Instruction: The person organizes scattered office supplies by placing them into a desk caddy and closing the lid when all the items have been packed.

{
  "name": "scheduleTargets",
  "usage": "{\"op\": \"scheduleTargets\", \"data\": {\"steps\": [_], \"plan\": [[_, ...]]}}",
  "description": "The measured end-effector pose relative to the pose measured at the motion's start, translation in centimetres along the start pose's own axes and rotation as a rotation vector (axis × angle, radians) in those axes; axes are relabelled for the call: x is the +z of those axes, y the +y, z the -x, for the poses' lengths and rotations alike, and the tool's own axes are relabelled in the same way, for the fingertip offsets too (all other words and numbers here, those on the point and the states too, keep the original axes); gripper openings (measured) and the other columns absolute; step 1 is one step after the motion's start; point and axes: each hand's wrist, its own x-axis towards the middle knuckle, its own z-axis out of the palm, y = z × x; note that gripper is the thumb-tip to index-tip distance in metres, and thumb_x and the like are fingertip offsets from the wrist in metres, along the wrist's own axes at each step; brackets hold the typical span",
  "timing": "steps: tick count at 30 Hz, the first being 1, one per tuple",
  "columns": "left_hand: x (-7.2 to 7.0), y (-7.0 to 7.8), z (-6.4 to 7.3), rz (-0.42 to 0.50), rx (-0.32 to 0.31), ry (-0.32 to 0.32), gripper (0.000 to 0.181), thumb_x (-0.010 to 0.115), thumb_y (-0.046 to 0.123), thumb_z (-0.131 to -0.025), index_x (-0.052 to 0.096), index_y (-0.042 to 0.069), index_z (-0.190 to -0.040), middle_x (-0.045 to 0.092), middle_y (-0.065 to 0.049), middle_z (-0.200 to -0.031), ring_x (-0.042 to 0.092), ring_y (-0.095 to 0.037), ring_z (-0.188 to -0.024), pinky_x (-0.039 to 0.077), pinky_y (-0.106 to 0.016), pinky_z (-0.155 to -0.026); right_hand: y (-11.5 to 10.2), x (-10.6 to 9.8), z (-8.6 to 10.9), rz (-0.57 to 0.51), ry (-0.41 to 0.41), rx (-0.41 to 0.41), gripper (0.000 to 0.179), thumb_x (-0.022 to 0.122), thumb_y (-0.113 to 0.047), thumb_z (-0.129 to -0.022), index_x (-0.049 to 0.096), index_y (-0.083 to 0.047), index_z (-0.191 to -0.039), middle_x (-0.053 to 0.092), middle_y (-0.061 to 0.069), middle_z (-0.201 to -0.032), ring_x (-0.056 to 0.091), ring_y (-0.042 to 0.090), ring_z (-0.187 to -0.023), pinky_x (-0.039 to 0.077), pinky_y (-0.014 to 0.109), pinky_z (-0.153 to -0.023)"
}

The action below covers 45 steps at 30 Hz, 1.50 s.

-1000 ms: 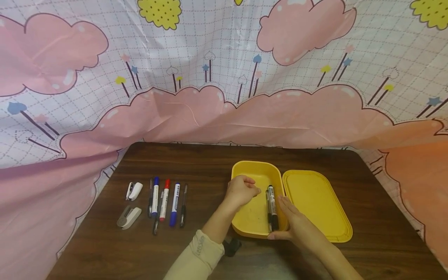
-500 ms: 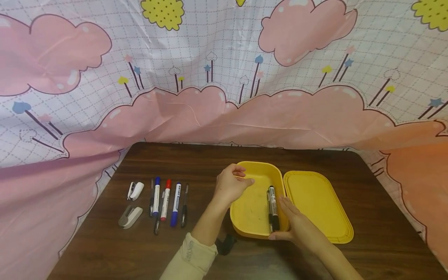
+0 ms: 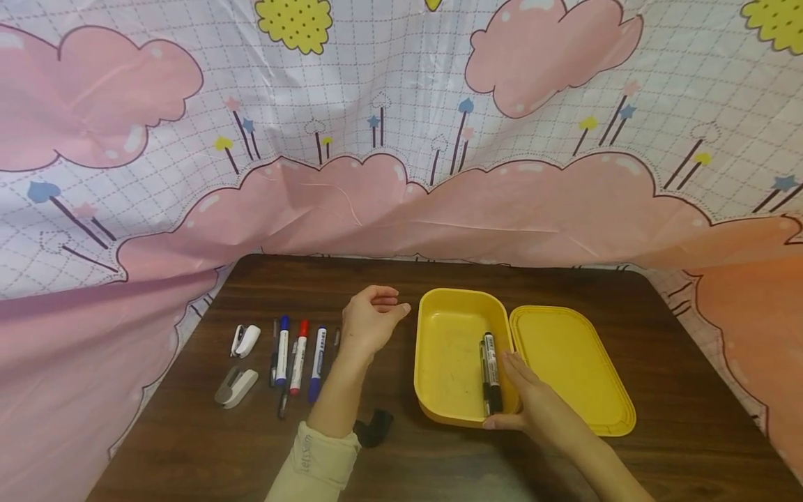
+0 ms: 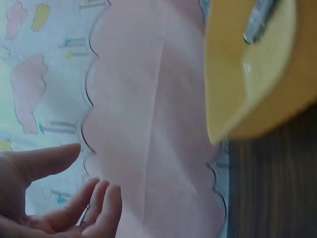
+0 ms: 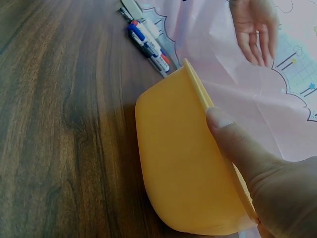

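A yellow plastic box stands on the table, with a black-capped marker and a slim pen lying side by side along its right wall. My right hand holds the box's near right corner; in the right wrist view the thumb lies on the rim, while the fingers are mostly hidden. Away to the left of the box, my left hand hovers over the table with loosely bent fingers and nothing in it. Nearest to its forearm are a blue marker, a red marker and another blue marker.
Several slim dark pens lie among the markers, one partly behind the left forearm. Further left are a small white stapler and a white-and-grey correction tape. A yellow lid lies flat right of the box. A patterned cloth hangs behind the table.
My left hand has moved left, from above the box's inside to over the table between box and pens. The right hand has stayed at the box's corner.
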Motion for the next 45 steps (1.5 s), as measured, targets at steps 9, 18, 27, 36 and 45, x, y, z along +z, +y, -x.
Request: {"op": "scheduleTargets", "data": {"steps": [9, 18, 27, 36, 45], "plan": [[-2.5, -4.7, -1.4, -0.163, -0.024, 0.148, 0.028, 0.072, 0.012, -0.083, 0.066, -0.001, -0.107, 0.069, -0.02, -0.107, 0.067, -0.032, -0.099, 0.054, -0.044, -0.086, 0.1, 0.1, -0.1, 0.01, -0.003, 0.007, 0.116, 0.073, -0.066, -0.064, 0.031, 0.004, -0.148, 0.027, 0.025, -0.156, 0.028, 0.043, -0.143, 0.033, 0.055, -0.109], [-3.1, -9.5, -2.1, -0.266, -0.113, 0.157, 0.034, 0.073, 0.011, -0.08, 0.064, -0.007, -0.107, 0.069, -0.025, -0.103, 0.064, -0.039, -0.096, 0.052, -0.048, -0.084, 0.1, 0.1, -0.2, -0.003, -0.013, 0.018, 0.118, 0.073, -0.066, -0.063, 0.03, 0.002, -0.149, 0.026, 0.024, -0.156, 0.027, 0.043, -0.143, 0.031, 0.057, -0.111], [-3.2, -11.8, -1.9, -0.475, -0.051, 0.186, 0.022, 0.076, 0.009, -0.07, 0.066, -0.009, -0.079, 0.068, -0.029, -0.088, 0.063, -0.046, -0.087, 0.052, -0.05, -0.077, 0.1, 0.0, -0.1, 0.006, -0.001, 0.015, 0.117, 0.073, -0.066, -0.063, 0.031, 0.002, -0.149, 0.027, 0.024, -0.156, 0.028, 0.043, -0.143, 0.032, 0.056, -0.11], [-2.7, -12.4, -1.6, -0.605, 0.019, 0.212, 0.015, 0.071, 0.003, -0.068, 0.065, -0.011, -0.07, 0.067, -0.03, -0.077, 0.064, -0.045, -0.074, 0.051, -0.05, -0.067, 0.1, 0.1, 0.0, 0.016, 0.013, -0.009, 0.114, 0.072, -0.065, -0.065, 0.033, 0.003, -0.147, 0.029, 0.024, -0.155, 0.03, 0.042, -0.142, 0.033, 0.053, -0.109], [-2.4, -12.6, -1.8, -0.657, -0.062, 0.159, 0.02, 0.069, 0.003, -0.069, 0.066, -0.014, -0.079, 0.068, -0.031, -0.084, 0.066, -0.045, -0.08, 0.054, -0.051, -0.069, 0.1, 0.2, 0.1, 0.021, 0.013, -0.003, 0.115, 0.071, -0.067, -0.065, 0.032, 0.002, -0.148, 0.028, 0.024, -0.156, 0.029, 0.042, -0.143, 0.034, 0.054, -0.109]]}}
